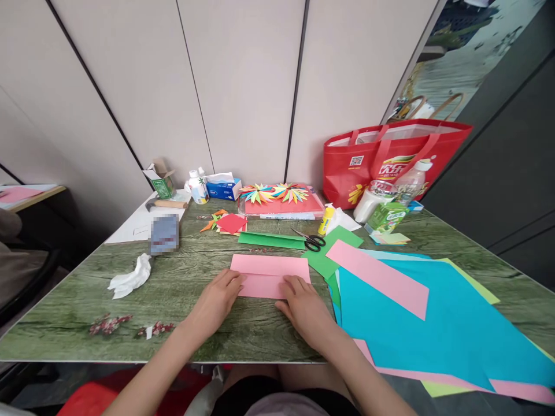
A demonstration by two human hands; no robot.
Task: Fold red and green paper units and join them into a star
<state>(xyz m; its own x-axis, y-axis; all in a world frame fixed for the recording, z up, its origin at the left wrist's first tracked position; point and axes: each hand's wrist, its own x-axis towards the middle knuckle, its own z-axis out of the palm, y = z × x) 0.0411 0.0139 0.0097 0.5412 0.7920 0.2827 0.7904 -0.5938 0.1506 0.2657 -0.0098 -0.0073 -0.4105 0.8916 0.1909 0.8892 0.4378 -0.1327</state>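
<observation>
A sheet of pink paper [271, 266] lies on the table in front of me, with a fold line or folded edge running across its middle. My left hand [221, 294] grips its left edge, fingers bent and thumb close to the fold. On the lower right part of the same sheet, my right hand [303, 306] holds the paper down with bent fingers, its thumb at the near edge. Just beyond lies a folded green paper strip [271, 240]. Black-handled scissors [314, 241] rest at that strip's right end, partly over green paper [342, 240].
Large blue sheets [416, 312] and a pink strip [381, 277] cover the right side. Behind stand a glue stick [326, 221], a jar [373, 202], a bottle [411, 182] and a red bag [347, 167]. Leftward lie a crumpled tissue [130, 277] and a hammer [169, 203].
</observation>
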